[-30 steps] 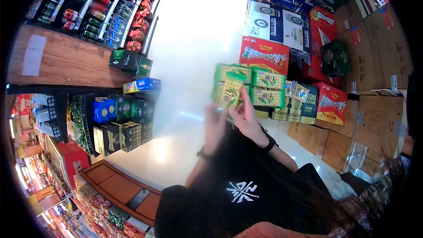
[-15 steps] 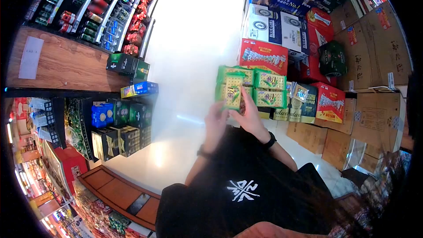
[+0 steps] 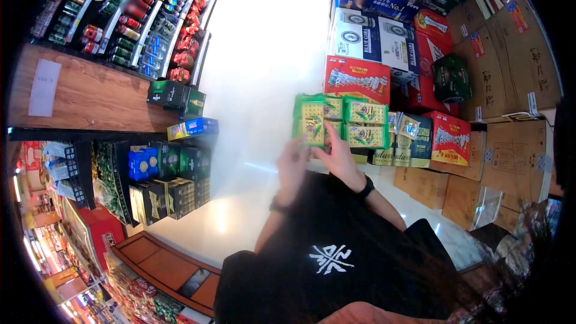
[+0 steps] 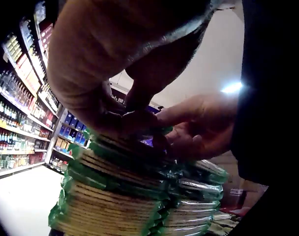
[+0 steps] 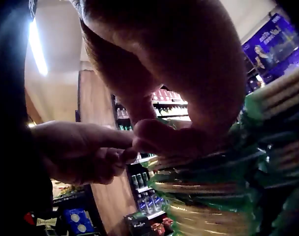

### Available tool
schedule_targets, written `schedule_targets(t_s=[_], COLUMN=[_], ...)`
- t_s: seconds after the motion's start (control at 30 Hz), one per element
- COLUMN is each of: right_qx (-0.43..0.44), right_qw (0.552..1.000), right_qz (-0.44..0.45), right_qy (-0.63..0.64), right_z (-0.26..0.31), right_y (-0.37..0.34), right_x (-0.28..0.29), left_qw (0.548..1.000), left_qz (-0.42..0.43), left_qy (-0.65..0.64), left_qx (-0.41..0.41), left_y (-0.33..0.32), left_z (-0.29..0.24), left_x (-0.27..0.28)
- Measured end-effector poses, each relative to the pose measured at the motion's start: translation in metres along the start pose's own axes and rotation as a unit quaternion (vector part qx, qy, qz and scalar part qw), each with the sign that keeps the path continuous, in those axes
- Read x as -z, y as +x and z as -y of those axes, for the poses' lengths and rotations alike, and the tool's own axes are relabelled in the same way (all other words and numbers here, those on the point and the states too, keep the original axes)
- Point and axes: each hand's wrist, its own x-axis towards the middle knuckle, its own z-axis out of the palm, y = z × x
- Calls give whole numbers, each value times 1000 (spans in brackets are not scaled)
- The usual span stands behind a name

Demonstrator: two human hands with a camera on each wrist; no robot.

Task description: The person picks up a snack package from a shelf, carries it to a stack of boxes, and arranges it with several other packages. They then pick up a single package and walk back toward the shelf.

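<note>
A green-edged clear packet of crackers [image 3: 312, 128] is between my two hands, over the left part of a stack of similar cracker packets [image 3: 367, 111]. My left hand [image 3: 292, 163] pinches the packet's near end with bent fingers. At the packet's right side, my right hand [image 3: 339, 155] grips with thumb and fingers, the index finger stretched along the edge. In the left wrist view, fingertips of both hands meet just above the piled packets [image 4: 110, 196]. Seen from the right wrist, the right thumb and fingers close together right over the stack's green wrappers [image 5: 203, 191], partly hiding the held packet.
Beer cartons [image 3: 358, 78] and brown cardboard boxes [image 3: 510, 156] are piled behind and to the right of the stack. Across the pale floor [image 3: 252, 102] on the left stand drink shelves [image 3: 129, 18], a wooden panel [image 3: 96, 90] and more boxed cans [image 3: 171, 195].
The held packet has swung from a slant to nearly straight and sits lower over the stack. Both hands stay close together at its near end; the view has shifted slightly.
</note>
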Motion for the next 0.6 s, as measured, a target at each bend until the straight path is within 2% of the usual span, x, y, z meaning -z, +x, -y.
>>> schedule_targets(t_s=[0.13, 0.23, 0.6], right_qx=[-25, 22, -28], right_qw=[999, 999, 996], right_qz=[25, 22, 78], right_qy=[-27, -32, 16], right_z=[-5, -10, -8], right_y=[1, 2, 2], right_x=[4, 5, 10], left_qw=[999, 999, 998], left_qz=[-2, -11, -50], left_qy=[37, 46, 45], left_qx=[11, 0, 1], left_y=[1, 3, 0], left_z=[-1, 7, 6], left_x=[0, -2, -6])
